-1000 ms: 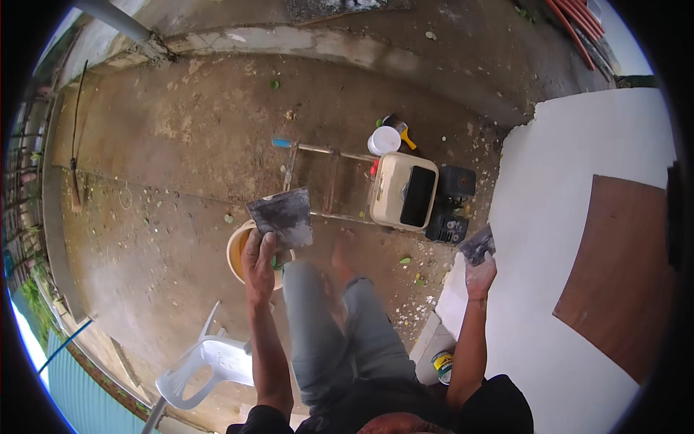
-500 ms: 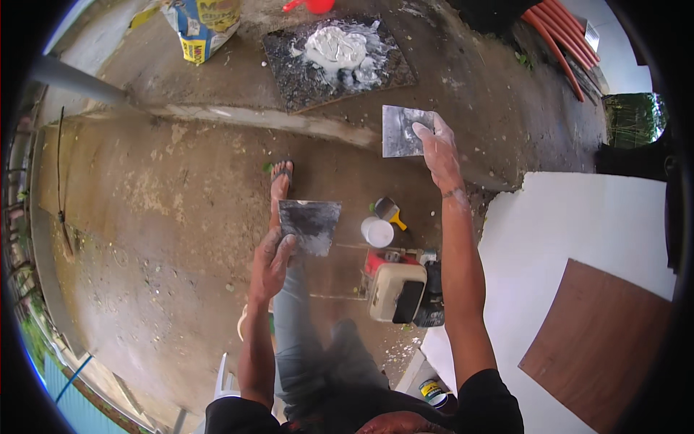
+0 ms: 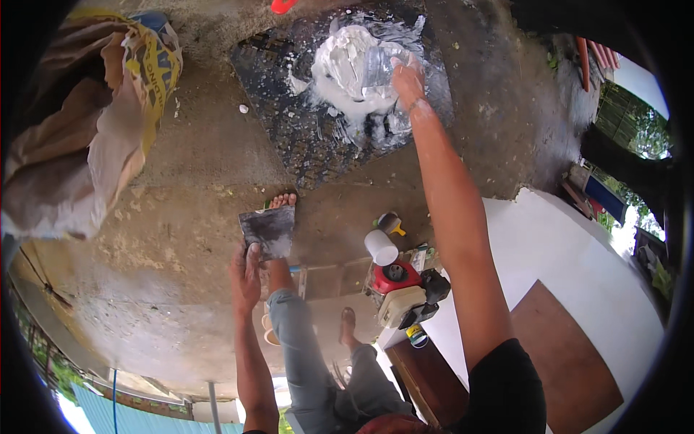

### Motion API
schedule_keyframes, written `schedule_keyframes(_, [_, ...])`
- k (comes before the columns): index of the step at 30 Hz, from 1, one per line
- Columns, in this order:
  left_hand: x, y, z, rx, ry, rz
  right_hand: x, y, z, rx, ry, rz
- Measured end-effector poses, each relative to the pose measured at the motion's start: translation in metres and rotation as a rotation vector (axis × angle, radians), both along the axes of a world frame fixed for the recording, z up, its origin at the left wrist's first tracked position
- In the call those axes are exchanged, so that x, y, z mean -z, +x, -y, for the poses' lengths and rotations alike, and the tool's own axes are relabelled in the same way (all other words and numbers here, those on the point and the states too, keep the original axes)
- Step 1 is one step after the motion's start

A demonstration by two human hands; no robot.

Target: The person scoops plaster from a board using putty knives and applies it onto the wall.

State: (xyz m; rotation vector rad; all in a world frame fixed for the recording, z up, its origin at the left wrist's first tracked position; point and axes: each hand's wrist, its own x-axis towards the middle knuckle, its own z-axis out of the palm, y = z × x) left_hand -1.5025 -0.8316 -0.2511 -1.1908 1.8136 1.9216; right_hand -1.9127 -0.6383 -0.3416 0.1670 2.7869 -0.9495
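R hand [image 3: 409, 81] is closed on a thin flat scraper [image 3: 379, 66], thumb on top, w/ its blade over the right part of the white paste [image 3: 340, 61]; can't tell how deep it sits in it. The paste is a wet heap on the upper-middle of the dark board [image 3: 318, 155], smeared out twd the board's right side, w/ small white spatters across the rest. L hand [image 3: 246, 278] is well apart from the board, on its near side twd the body, & pinches a squarish grey plate [image 3: 269, 230] by its near edge, thumb on top, other fingers mostly hidden; plate's face has pale smudges. Left of board: a big crumpled paper sack [image 3: 94, 137]. Nearer the body than the board, a bit right: a white tub [image 3: 381, 247], a yellow-handled brush [image 3: 391, 223] just beside it, then a red & beige engine [image 3: 399, 289]. Further right & nearer the body from the board: a white slab [image 3: 499, 239] w/ a brown panel [image 3: 564, 354] on it.
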Motion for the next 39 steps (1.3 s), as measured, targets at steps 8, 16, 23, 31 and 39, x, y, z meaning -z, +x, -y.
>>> schedule_keyframes(8, [0.146,-0.079,0.114,0.18,-0.358,-0.075,0.038,-0.029,-0.005,-0.06,0.202,0.095])
schedule_keyframes(16, [0.163,-0.091,0.125,0.349,-0.156,0.003,0.068,-0.002,-0.008,0.416,-0.569,0.391])
schedule_keyframes(23, [0.159,-0.082,0.133,0.392,-0.222,0.078,0.033,-0.009,0.042,0.64,-0.542,0.552])
schedule_keyframes(31, [0.176,-0.087,0.126,0.318,-0.161,-0.036,0.014,-0.079,0.015,-0.617,0.278,-0.428])
schedule_keyframes(39, [0.164,-0.094,0.131,0.425,-0.194,0.071,0.008,-0.047,0.003,-1.19,0.456,-0.545])
